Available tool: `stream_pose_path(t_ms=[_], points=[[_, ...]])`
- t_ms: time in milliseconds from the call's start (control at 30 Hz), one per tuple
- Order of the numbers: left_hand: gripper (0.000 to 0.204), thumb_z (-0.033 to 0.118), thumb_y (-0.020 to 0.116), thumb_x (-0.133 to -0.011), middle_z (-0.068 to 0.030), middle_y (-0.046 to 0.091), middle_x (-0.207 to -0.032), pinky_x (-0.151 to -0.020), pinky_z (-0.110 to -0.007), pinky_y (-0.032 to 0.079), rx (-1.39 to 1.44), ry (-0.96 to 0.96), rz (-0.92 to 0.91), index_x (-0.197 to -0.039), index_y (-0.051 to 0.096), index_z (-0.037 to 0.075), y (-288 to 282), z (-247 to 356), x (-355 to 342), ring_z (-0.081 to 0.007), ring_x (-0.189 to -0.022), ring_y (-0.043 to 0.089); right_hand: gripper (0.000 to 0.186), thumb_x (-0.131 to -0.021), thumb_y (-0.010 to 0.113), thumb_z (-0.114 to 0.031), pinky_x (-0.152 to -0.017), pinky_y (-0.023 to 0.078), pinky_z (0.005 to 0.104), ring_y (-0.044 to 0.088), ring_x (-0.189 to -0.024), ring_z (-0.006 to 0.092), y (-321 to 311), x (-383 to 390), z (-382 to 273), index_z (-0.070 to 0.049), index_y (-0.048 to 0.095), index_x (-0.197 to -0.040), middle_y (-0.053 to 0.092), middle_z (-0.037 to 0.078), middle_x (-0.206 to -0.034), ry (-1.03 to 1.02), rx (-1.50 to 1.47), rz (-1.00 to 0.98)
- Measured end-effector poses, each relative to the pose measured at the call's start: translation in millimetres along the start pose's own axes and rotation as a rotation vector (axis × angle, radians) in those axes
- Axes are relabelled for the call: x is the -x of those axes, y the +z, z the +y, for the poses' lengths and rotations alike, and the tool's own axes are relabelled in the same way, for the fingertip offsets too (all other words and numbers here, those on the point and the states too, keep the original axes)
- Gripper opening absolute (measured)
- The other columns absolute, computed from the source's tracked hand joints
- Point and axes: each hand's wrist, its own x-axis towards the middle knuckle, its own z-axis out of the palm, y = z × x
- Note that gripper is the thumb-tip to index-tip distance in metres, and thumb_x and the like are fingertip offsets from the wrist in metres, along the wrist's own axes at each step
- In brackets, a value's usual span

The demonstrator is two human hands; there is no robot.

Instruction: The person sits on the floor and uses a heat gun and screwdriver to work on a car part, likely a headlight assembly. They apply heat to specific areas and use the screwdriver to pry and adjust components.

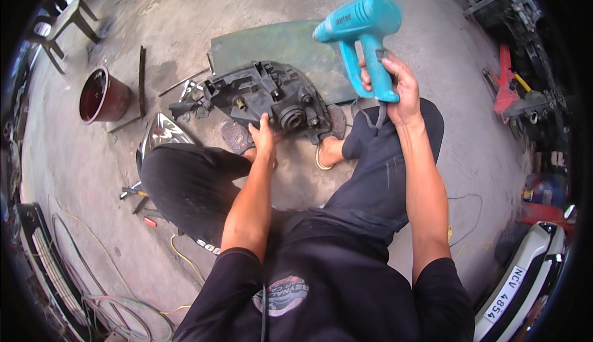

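A teal heat gun (361, 24) is raised at the upper right, its nozzle pointing left. My right hand (400, 86) wraps round its handle, and a cord hangs from the handle's base. Between my feet lies a black car headlight housing (265, 92), its back side facing up with sockets and brackets showing. My left hand (264, 135) grips the housing's near edge, with the thumb on top; the other fingers are mostly hidden beneath. The heat gun is apart from the housing.
Beyond the housing lies a greenish glass sheet (247, 45). A clear headlight lens (165, 133) and several hand tools (137, 195) rest by my left knee. Further left stand a brown bucket (105, 98) and a chair (68, 24). A red jack (508, 79) sits right; hoses (123, 311) coil lower left.
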Motion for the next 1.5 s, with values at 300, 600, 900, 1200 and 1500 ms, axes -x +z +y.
stream_pose_path(t_ms=[300, 600, 900, 1200, 1500], points=[[0.11, 0.048, 0.074, -0.094, -0.031, 0.047, -0.144, -0.08, -0.053, 0.061, -0.084, 0.117, 0.034, -0.169, 0.0, 0.016, -26.6, -38.2, -48.7, -0.0456, -0.105, 0.069, 0.045, -0.11, 0.049, -0.033, -0.072, 0.049, 0.0361, 0.058, -0.08, 0.0229, 25.5, 7.0, 15.1, 0.009, 0.055, -0.124, 0.062, 0.023, -0.11, 0.131, -0.463, 0.02], [0.104, 0.047, 0.074, -0.095, -0.028, 0.054, -0.139, -0.08, -0.048, 0.061, -0.159, 0.06, -0.008, -0.166, 0.007, 0.009, -15.2, -16.2, 1.7, -0.0408, -0.099, 0.069, 0.039, -0.112, 0.047, -0.033, -0.071, 0.051, 0.0376, 0.059, -0.078, 0.0236, -3.4, -22.4, 53.7, 0.005, 0.054, -0.122, 0.061, 0.022, -0.107, 0.292, -0.542, 0.082], [0.103, 0.041, 0.076, -0.095, -0.0226, 0.056, -0.127, -0.077, -0.052, 0.06, -0.058, 0.039, 0.007, -0.166, 0.006, 0.014, -17.6, -23.1, -3.6, -0.0356, -0.1, 0.065, 0.036, -0.113, 0.044, -0.031, -0.075, 0.055, 0.0405, 0.065, -0.079, 0.0254, -20.3, -26.6, 94.6, 0.001, 0.058, -0.123, 0.067, 0.017, -0.104, 0.336, -0.574, 0.155], [0.099, 0.039, 0.078, -0.093, -0.0228, 0.059, -0.128, -0.083, -0.052, 0.058, -0.143, 0.041, 0.079, -0.165, 0.016, 0.009, -9.0, -10.9, -0.2, -0.0337, -0.109, 0.061, 0.039, -0.112, 0.045, -0.031, -0.075, 0.054, 0.0391, 0.063, -0.077, 0.0254, -16.3, -38.0, 114.7, 0.006, 0.054, -0.125, 0.064, 0.021, -0.107, 0.371, -0.595, 0.139], [0.106, 0.028, 0.089, -0.08, -0.0367, 0.04, -0.153, -0.123, -0.05, 0.029, -0.69, 0.48, 0.277, -0.159, 0.026, -0.004, 4.1, 26.1, 15.0, -0.0456, -0.145, 0.039, 0.034, -0.112, 0.045, -0.031, -0.074, 0.054, 0.0381, 0.064, -0.079, 0.0236, -31.7, -43.2, 124.5, -0.002, 0.059, -0.126, 0.065, 0.016, -0.102, 0.37, -0.619, 0.18]])
